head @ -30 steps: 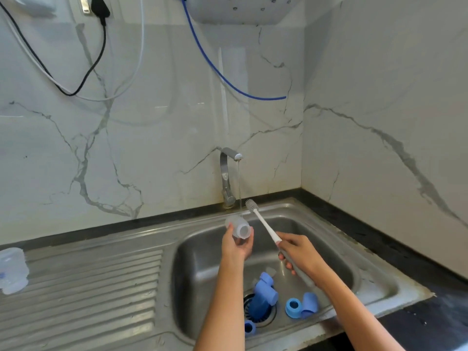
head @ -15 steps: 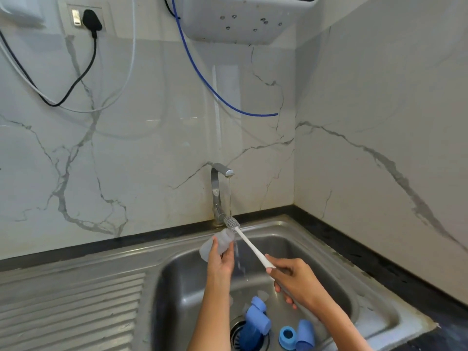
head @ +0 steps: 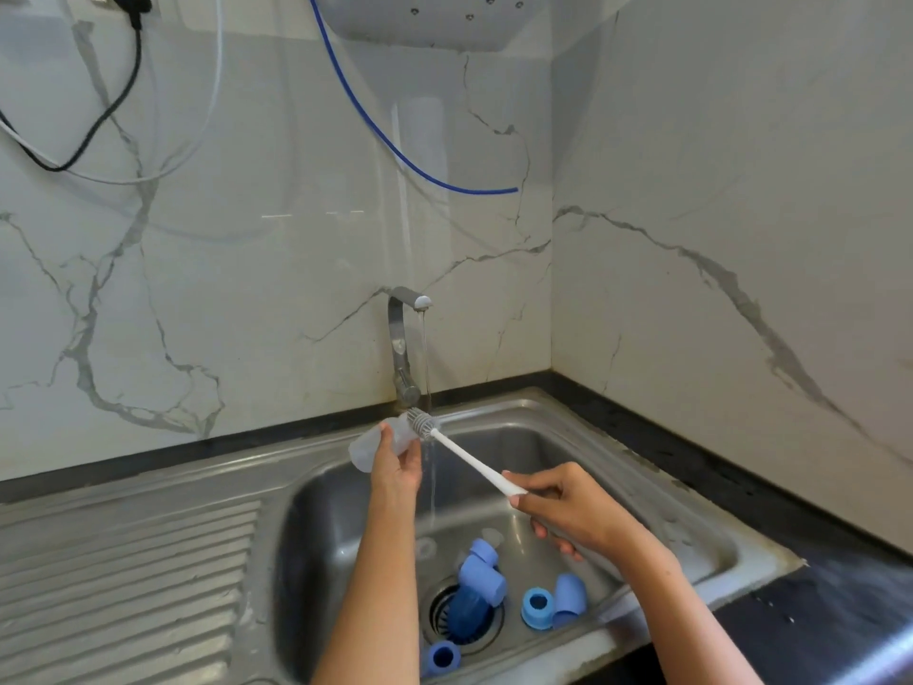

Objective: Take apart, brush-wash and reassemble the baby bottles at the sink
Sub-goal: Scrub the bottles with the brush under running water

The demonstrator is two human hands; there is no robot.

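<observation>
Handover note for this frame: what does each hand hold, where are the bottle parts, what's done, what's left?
Left hand grips the clear plastic bottle body, tilted over the steel sink.
Right hand holds the white-handled bottle brush, its bristles at the bottle's mouth beside the running tap stream.
Blue caps and rings lie loose in the basin.
Done: bottles taken apart.
Left: brushing, rinsing, reassembly.

Soft, even daylight fills the scene, bright on the marble wall [head: 247, 269] and dimmer inside the sink [head: 346, 511] basin below it. Pale streaks of glare run down the wall above the tap [head: 402, 338], and the steel rim beside the tap carries dull sheen. Shadows are faint. Wide-angle distortion bends the wall's lines toward the frame edges, and the lower right corner is smeared.
</observation>
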